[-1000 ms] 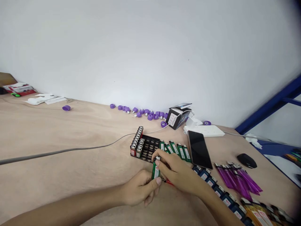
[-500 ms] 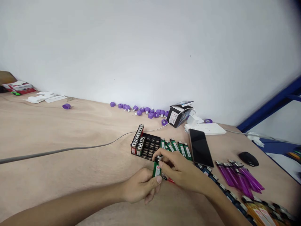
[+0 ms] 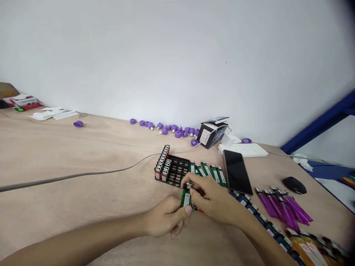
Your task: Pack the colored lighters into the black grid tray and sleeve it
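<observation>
A green lighter with a white label stands upright between my hands. Its lower body is pinched by the thumb and fingers of my left hand. My right hand has its thumb and forefinger closed around the metal top. Just behind lies a black slotted tray, with a row of red lighters along its left side and a few green lighters beside them. Several loose green lighters lie right of the tray. Something red and black shows under my right hand, mostly hidden.
A phone, blue lighters, purple lighters, yellow lighters and a black mouse lie to the right. Purple caps, a black box and a white power strip sit by the wall. A grey cable crosses the left side.
The view has shifted very slightly. Both hands keep their hold on the green lighter, almost in place; the things on the table have not moved.
</observation>
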`<state>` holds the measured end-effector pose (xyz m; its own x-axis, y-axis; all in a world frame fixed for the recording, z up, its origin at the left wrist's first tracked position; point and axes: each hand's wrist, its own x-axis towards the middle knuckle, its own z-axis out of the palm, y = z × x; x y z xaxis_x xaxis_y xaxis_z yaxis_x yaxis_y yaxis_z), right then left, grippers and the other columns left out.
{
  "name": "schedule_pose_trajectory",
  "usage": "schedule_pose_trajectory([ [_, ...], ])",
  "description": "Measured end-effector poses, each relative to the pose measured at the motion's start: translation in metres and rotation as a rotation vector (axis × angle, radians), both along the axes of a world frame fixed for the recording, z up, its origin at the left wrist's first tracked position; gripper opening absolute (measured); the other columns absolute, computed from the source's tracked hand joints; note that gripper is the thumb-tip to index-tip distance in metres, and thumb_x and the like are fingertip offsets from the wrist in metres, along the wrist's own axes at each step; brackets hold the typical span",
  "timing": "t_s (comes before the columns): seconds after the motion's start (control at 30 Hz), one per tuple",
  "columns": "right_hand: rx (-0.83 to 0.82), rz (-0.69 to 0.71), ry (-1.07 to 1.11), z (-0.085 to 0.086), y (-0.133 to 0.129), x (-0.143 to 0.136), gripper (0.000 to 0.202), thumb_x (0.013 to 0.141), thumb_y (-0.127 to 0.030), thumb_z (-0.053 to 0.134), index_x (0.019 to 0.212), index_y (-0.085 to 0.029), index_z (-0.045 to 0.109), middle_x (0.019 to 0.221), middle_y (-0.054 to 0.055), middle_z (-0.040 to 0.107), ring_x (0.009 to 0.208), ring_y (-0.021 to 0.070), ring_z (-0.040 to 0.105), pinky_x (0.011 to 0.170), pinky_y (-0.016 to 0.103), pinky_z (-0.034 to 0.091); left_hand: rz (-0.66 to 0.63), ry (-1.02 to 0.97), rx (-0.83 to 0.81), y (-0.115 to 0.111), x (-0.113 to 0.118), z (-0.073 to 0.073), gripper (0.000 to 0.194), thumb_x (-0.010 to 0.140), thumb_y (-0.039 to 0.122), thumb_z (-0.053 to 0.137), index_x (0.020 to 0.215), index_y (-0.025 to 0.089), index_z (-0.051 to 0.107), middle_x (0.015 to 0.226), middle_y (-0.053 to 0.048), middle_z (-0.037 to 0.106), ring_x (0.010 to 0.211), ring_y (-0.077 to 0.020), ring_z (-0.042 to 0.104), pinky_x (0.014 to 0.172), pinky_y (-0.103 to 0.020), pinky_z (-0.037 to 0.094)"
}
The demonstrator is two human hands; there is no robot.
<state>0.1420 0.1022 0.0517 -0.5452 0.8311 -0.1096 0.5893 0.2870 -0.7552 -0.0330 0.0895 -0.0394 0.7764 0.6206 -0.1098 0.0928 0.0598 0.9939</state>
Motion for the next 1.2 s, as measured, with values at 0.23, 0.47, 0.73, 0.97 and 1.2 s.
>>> schedule_pose_trajectory([
  [0.23,-0.115,0.051,0.068,0.002,0.003,0.007,0.034,0.081,-0.006,0.043,0.107,-0.022,0.059,0.060,-0.008,0.051,0.052,0.0098,0.044,0.049,0.020,0.032,-0.096,-0.131,-0.225,0.004,-0.005,0.000,0.062,0.088,0.074,0.042,0.070,0.016,0.052,0.038,0.005,0.045,0.026,-0.0065,0.030,0.028,-0.019,0.020],
  [0.47,-0.399,0.118,0.296,-0.008,0.011,0.017,0.022,0.091,-0.024,0.052,0.111,-0.018,0.056,0.072,-0.003,0.061,0.059,0.0116,0.057,0.058,0.023,0.045,-0.353,-0.288,-0.626,0.012,-0.012,0.003,0.052,0.086,0.063,0.057,0.076,0.012,0.058,0.039,0.002,0.050,0.024,-0.0079,0.030,0.025,-0.020,0.018],
  [0.73,-0.115,-0.021,0.097,-0.010,0.010,0.009,0.010,0.086,-0.025,0.063,0.079,-0.019,0.058,0.060,-0.003,0.061,0.057,0.0133,0.056,0.055,0.023,0.039,-0.204,-0.338,-0.591,0.007,-0.007,0.008,0.039,0.090,0.051,0.057,0.090,0.012,0.056,0.047,0.002,0.052,0.031,-0.0071,0.032,0.030,-0.019,0.018],
  [0.97,-0.215,0.017,0.179,-0.015,0.012,0.012,0.002,0.087,-0.019,0.057,0.087,-0.019,0.059,0.070,-0.001,0.067,0.063,0.0149,0.064,0.061,0.025,0.047,-0.228,-0.349,-0.589,0.007,-0.008,0.009,0.032,0.094,0.047,0.052,0.091,0.015,0.052,0.049,0.009,0.034,0.035,-0.0054,0.020,0.036,-0.020,0.014],
  [1.2,0.020,-0.122,0.042,-0.018,0.008,-0.002,0.013,0.083,-0.030,0.062,0.077,-0.020,0.058,0.057,-0.005,0.056,0.054,0.0117,0.051,0.050,0.022,0.034,-0.145,-0.351,-0.528,0.000,-0.002,0.003,0.037,0.092,0.054,0.055,0.085,0.019,0.044,0.048,0.013,0.026,0.036,-0.0042,0.014,0.038,-0.020,0.015],
])
